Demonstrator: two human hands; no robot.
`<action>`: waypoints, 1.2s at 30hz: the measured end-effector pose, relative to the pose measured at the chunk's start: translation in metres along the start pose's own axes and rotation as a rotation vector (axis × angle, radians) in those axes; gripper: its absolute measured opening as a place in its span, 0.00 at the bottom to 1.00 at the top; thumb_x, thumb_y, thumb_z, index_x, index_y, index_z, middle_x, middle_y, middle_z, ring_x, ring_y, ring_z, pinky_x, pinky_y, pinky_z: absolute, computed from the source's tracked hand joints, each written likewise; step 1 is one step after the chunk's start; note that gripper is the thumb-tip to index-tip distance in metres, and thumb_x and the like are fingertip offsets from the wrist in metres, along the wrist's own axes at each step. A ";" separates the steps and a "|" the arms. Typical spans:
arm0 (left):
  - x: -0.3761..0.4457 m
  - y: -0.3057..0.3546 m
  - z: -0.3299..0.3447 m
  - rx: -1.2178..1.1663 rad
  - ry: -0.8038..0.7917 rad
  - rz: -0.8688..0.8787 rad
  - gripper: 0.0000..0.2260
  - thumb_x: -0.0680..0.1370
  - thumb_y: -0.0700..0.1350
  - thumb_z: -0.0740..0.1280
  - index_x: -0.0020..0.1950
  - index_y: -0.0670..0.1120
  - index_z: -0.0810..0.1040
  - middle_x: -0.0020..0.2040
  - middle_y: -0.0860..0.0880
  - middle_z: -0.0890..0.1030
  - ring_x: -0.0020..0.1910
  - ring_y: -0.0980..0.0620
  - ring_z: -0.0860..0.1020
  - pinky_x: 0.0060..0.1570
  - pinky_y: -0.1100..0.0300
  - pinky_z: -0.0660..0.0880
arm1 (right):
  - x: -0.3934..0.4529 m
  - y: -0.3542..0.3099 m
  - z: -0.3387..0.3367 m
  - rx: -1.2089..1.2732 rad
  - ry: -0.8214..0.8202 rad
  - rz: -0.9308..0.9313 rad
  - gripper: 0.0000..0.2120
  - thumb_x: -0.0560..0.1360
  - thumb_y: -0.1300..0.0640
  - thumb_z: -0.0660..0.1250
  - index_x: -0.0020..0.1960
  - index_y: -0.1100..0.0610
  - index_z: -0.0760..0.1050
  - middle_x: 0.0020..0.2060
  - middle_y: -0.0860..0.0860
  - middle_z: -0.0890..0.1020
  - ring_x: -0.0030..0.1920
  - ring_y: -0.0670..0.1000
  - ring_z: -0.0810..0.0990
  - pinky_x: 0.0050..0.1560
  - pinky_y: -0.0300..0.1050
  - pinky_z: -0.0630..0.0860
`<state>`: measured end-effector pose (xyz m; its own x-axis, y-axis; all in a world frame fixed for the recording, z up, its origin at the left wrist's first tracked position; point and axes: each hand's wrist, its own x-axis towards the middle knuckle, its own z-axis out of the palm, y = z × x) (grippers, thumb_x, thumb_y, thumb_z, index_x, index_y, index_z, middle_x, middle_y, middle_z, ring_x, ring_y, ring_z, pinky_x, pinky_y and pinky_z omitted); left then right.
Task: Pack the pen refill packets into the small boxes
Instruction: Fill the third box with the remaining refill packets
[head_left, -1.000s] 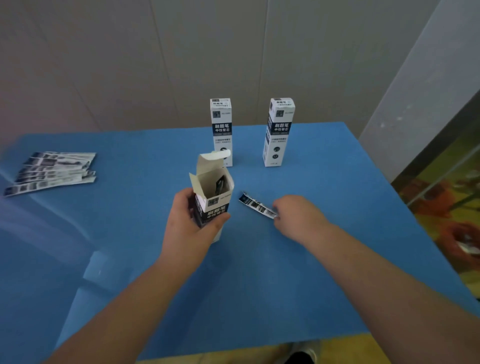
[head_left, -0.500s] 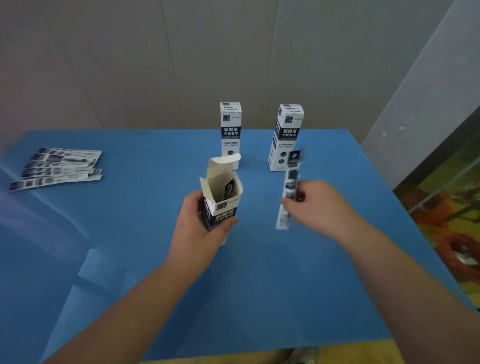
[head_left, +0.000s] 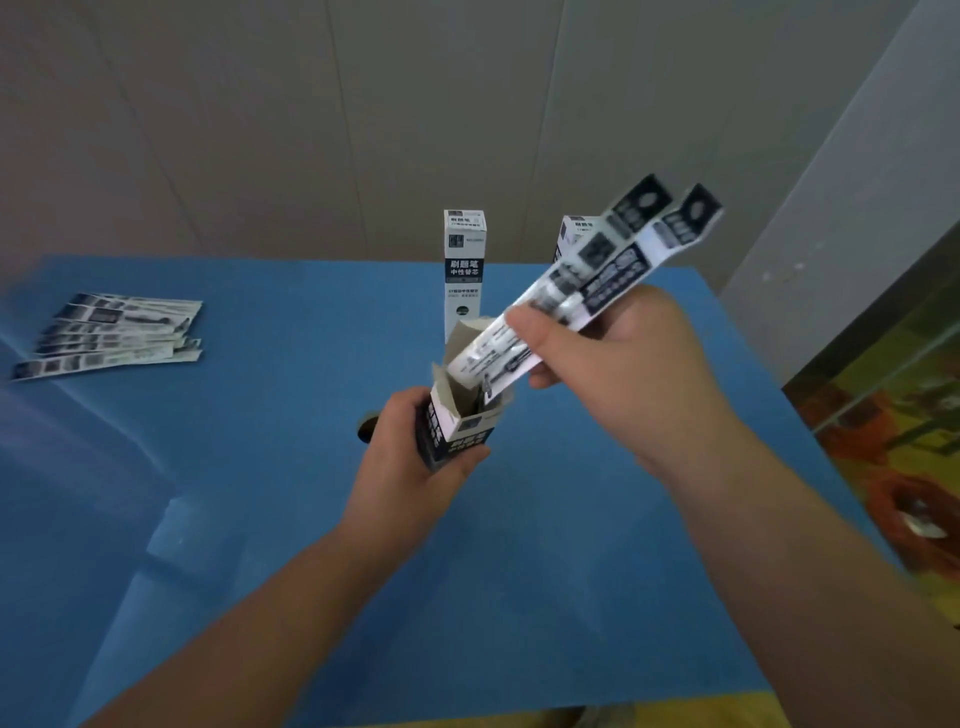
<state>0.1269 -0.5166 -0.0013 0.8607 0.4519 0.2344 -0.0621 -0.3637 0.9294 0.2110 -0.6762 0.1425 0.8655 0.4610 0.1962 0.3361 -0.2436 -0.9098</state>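
Above blue table (head_left: 260, 467), left hand (head_left: 410, 467) grips open box (head_left: 457, 431), right hand (head_left: 613, 353) pinches refill packets (head_left: 597, 280) at its mouth

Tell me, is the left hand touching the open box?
Touching. The head view shows the left hand wrapped around the open box, fingers curled over its dark front.

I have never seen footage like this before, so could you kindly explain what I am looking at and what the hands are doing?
There is no machine here: a camera worn on a person's head looks down at their two bare hands. The left hand grips an open small box above a blue table. The right hand pinches refill packets, lower ends at the box's mouth. Two closed boxes, one clear, one partly hidden, stand at the back. A pile of packets lies far left.
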 end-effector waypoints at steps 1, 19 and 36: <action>0.000 0.000 0.000 -0.001 -0.009 0.013 0.22 0.67 0.59 0.74 0.56 0.69 0.68 0.53 0.64 0.79 0.52 0.61 0.80 0.47 0.69 0.76 | 0.002 -0.001 0.002 -0.099 -0.025 0.006 0.05 0.76 0.51 0.73 0.42 0.49 0.84 0.35 0.41 0.86 0.34 0.42 0.85 0.34 0.37 0.80; 0.012 -0.002 0.021 -0.022 0.010 0.032 0.29 0.69 0.45 0.81 0.53 0.73 0.69 0.53 0.67 0.78 0.52 0.66 0.79 0.45 0.75 0.73 | 0.014 0.026 -0.014 -0.166 -0.137 -0.114 0.12 0.70 0.49 0.79 0.51 0.42 0.81 0.44 0.39 0.82 0.34 0.41 0.77 0.35 0.30 0.71; 0.071 0.015 0.108 -0.083 -0.145 -0.070 0.22 0.66 0.54 0.79 0.54 0.69 0.73 0.54 0.65 0.82 0.54 0.66 0.79 0.46 0.67 0.79 | 0.050 0.139 -0.055 -0.068 -0.199 0.112 0.21 0.73 0.55 0.76 0.62 0.40 0.76 0.53 0.37 0.83 0.47 0.46 0.81 0.53 0.49 0.79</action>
<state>0.2420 -0.5779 -0.0011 0.9280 0.3493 0.1299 -0.0355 -0.2642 0.9638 0.3211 -0.7343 0.0456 0.8107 0.5853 0.0139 0.2725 -0.3562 -0.8938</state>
